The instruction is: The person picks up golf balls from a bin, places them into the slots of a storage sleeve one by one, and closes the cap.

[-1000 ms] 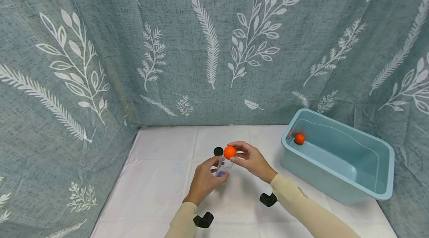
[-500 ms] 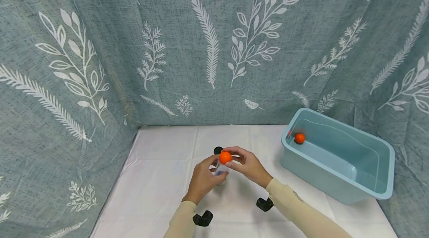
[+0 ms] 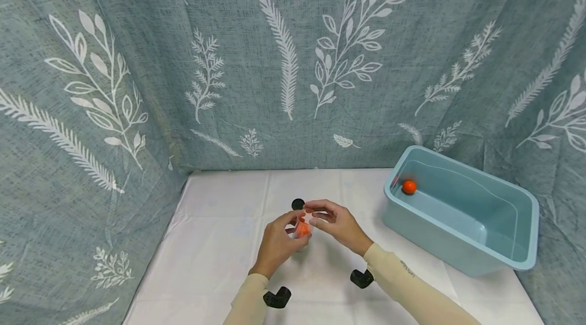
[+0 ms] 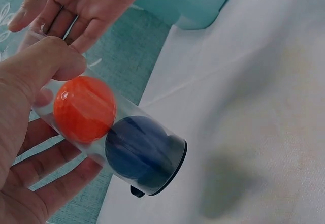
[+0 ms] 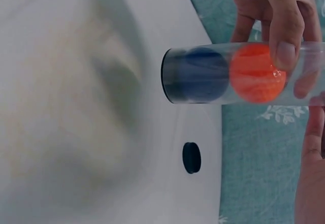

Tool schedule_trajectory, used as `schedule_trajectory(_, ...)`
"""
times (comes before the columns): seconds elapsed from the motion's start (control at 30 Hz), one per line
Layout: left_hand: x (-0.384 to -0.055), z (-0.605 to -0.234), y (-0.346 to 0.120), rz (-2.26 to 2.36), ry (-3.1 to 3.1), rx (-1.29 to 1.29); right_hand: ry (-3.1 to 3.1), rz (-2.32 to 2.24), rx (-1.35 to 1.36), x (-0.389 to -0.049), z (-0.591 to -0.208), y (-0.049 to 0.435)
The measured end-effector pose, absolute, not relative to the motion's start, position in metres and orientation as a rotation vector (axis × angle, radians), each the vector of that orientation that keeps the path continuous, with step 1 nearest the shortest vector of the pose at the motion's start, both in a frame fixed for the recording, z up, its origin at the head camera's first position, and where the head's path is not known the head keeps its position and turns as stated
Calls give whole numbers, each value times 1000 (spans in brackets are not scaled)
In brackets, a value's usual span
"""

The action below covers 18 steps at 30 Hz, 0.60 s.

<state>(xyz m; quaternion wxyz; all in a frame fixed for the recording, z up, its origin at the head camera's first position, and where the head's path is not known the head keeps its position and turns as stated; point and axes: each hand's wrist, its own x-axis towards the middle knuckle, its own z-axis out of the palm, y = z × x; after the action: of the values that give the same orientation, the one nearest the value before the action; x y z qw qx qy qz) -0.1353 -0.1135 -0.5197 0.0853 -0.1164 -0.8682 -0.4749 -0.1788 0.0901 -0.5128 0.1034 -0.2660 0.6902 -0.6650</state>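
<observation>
Clear tube cut off by right wrist view's edge.

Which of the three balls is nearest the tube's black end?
The dark blue ball. Also in the clear tube, one orange ball lies farther from that end; another orange ball sits in the light blue bin.

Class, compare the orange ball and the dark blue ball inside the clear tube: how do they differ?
Colour: the orange ball is bright, the dark blue ball dark.
Place: the blue ball sits by the tube's black end; the orange ball is farther from it, nearer the left hand's thumb.
Shared: both are round, similar in size and inside the clear tube.
</observation>
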Motion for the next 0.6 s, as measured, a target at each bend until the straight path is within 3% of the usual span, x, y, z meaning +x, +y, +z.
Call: schedule_trajectory(0.6,-134,-521,-113,-1395,-2617,-335,2132,-2036,-689,-198,-478,132)
